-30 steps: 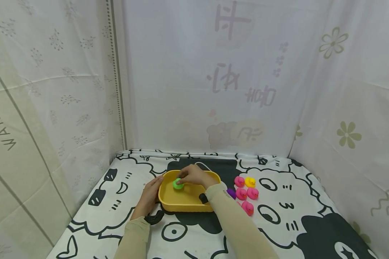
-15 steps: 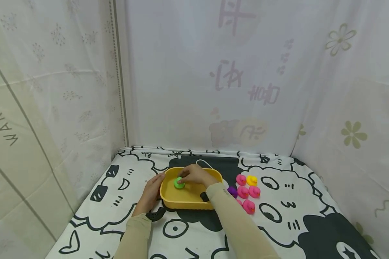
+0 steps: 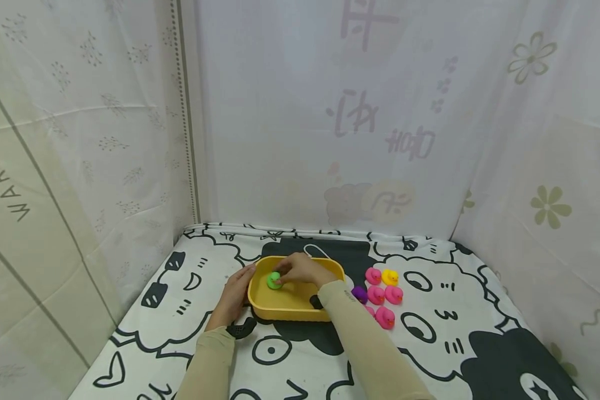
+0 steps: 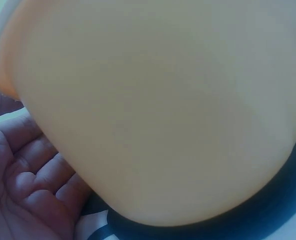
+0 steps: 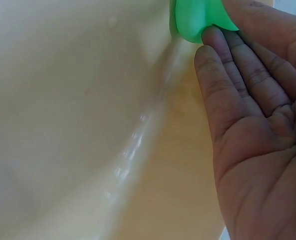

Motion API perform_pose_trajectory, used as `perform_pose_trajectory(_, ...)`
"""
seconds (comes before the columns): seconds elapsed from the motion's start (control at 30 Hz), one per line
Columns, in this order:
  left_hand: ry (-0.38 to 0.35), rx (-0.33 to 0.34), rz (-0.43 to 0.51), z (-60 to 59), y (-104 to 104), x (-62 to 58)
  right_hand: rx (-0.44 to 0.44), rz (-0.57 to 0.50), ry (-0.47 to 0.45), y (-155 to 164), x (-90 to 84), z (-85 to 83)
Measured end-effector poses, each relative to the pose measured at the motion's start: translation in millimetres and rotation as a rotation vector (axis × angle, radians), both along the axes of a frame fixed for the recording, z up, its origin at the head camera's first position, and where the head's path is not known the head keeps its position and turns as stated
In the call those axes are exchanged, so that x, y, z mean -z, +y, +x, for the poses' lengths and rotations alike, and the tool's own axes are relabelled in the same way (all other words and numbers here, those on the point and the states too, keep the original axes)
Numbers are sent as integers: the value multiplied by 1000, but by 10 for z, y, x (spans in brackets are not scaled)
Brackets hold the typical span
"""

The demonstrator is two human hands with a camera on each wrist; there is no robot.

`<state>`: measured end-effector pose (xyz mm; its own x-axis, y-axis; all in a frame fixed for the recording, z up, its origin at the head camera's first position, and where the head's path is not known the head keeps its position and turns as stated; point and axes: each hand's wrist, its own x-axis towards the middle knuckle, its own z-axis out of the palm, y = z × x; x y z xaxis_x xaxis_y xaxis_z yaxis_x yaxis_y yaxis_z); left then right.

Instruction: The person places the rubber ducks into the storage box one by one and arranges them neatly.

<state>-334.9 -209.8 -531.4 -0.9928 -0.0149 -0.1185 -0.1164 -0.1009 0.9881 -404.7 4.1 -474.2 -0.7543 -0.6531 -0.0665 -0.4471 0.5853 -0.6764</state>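
Observation:
A yellow tray [image 3: 290, 314] stands on the patterned cloth in the head view. Inside its left part, my right hand [image 3: 302, 269] pinches a small green rubber duck [image 3: 273, 281] between thumb and fingertips. The right wrist view shows the green duck [image 5: 195, 20] at the fingertips, close to the tray's wall. My left hand [image 3: 236, 294] rests along the tray's left end, fingers reaching up to the rim. Seen from the left wrist, the tray's wall [image 4: 157, 125] fills most of the picture, and the left hand's fingers [image 4: 43, 165] partly disappear behind it.
Right of the tray, several pink rubber ducks [image 3: 393, 295] sit in a cluster with a yellow duck [image 3: 390, 277] and a purple duck [image 3: 359, 294]. My right forearm partly covers the group. A white cord loop [image 3: 316, 250] shows behind the tray. Curtains [image 3: 280, 139] enclose the cloth-covered surface.
The green duck has turned a little in my right hand's pinch and shifted slightly left within the tray. The left hand stays at the tray's end. The head view has shifted slightly.

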Motion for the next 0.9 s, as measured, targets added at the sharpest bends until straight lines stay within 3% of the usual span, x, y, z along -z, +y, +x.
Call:
perform_pose_trajectory(0.63,7,12,-5,-13,14,-13,-21,7,51,-37,-49,7)
perform_pose_trajectory(0.9,-11,-12,-10,-4,-5,-4,-21,3,45,1,-91,8)
